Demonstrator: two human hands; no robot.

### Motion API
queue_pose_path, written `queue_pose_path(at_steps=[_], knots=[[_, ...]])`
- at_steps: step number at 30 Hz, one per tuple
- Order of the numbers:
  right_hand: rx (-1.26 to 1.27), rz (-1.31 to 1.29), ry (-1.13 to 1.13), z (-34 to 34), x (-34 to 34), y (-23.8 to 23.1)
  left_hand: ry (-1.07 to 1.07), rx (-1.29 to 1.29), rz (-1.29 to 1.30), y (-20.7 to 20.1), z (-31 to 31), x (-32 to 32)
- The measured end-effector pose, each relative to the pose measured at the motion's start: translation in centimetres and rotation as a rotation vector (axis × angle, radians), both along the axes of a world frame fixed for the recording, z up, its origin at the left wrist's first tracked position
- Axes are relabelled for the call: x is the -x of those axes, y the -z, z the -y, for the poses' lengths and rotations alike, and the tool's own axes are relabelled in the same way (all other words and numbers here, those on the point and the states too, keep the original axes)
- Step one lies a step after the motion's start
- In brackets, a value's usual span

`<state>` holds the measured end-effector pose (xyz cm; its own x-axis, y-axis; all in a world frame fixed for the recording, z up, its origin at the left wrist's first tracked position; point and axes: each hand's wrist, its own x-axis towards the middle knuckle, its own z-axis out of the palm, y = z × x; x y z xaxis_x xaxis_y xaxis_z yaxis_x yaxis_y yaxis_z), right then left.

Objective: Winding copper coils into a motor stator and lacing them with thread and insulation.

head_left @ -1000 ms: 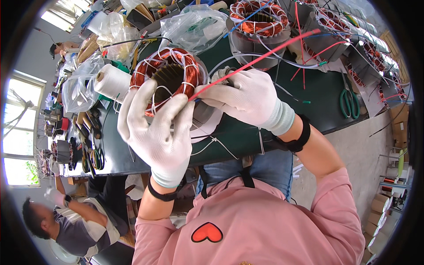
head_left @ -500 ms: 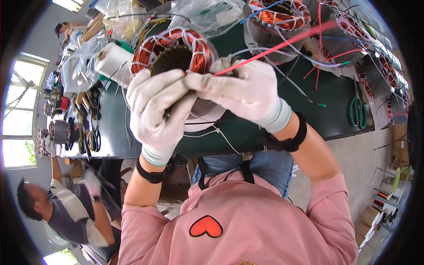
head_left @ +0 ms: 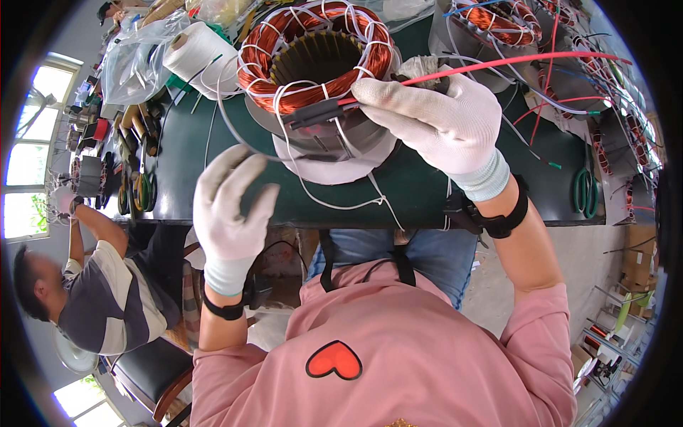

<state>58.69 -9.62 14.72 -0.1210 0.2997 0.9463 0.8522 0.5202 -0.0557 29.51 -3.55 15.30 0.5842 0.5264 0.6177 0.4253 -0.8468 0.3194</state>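
A motor stator [head_left: 260, 60] with red copper windings tied in white cord stands on the bench in front of me. My right hand [head_left: 445, 124], in a white glove, pinches a red wire [head_left: 526, 60] at the stator's near right edge. The wire's long end runs off to the right; a black sleeve [head_left: 314, 114] lies at its other end, against the windings. My left hand [head_left: 235, 203], also gloved, is left of and nearer than the stator, fingers bent and apart. A pale grey lead [head_left: 229, 122] curves down past its fingertips; whether they touch is unclear.
A white thread cone [head_left: 203, 60] stands left of the stator. More stators [head_left: 498, 25] crowd the right side, with green-handled scissors [head_left: 585, 192] near the edge. Pliers and scissors [head_left: 139, 188] lie at left. Another person [head_left: 107, 292] works at far left.
My left hand has come away from my right, down and left, and its fingers have parted. The right hand keeps the red wire, and the black sleeve now shows. The view has shifted.
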Motion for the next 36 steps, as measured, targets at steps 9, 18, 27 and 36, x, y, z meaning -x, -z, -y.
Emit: queue_pose_path(at_steps=[9,18,27,36], knots=[[0.159,0.047,0.095,1.3,0.4,-1.0,-0.047,-0.343,-0.179,-0.5,0.1,-2.4],[0.198,0.078,0.077,2.0,-0.4,-2.5,0.233,-0.346,-0.039,-0.6,-0.6,-3.5],[0.316,0.01,0.125,2.5,0.4,-3.1,0.245,-0.534,0.215,-1.2,-0.4,-3.0],[0.39,0.024,0.123,3.2,0.9,-4.1,0.277,-0.427,0.165,-1.1,0.0,-3.8]])
